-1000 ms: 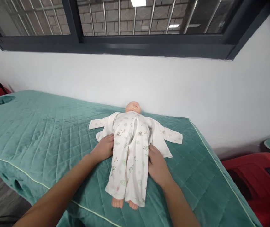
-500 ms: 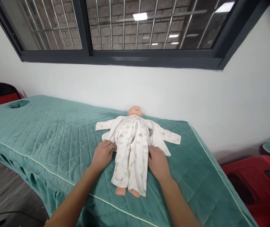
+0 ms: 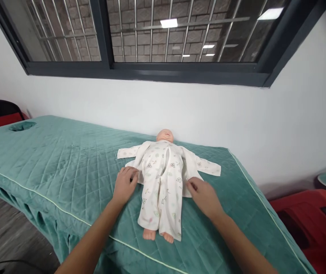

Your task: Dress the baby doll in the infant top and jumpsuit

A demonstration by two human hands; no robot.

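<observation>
A baby doll (image 3: 165, 135) lies on its back on a green quilted bed (image 3: 66, 160), head toward the wall. It wears a white printed romper (image 3: 163, 186) with sleeves spread out sideways; bare feet stick out at the near end. My left hand (image 3: 124, 184) rests flat beside the doll's hip on the left, fingertips at the cloth's edge. My right hand (image 3: 204, 196) lies just right of the doll, fingers stretched toward the romper's loose flap. Neither hand holds anything.
A white wall and a dark-framed barred window (image 3: 151, 38) stand behind the bed. The bed has a face hole (image 3: 21, 125) at far left. Red furniture (image 3: 308, 220) sits to the right, below the bed's edge. Grey floor shows at lower left.
My right hand has slid off the doll's side a little to the right. The left hand has stayed near the hip. The view has shifted slightly.
</observation>
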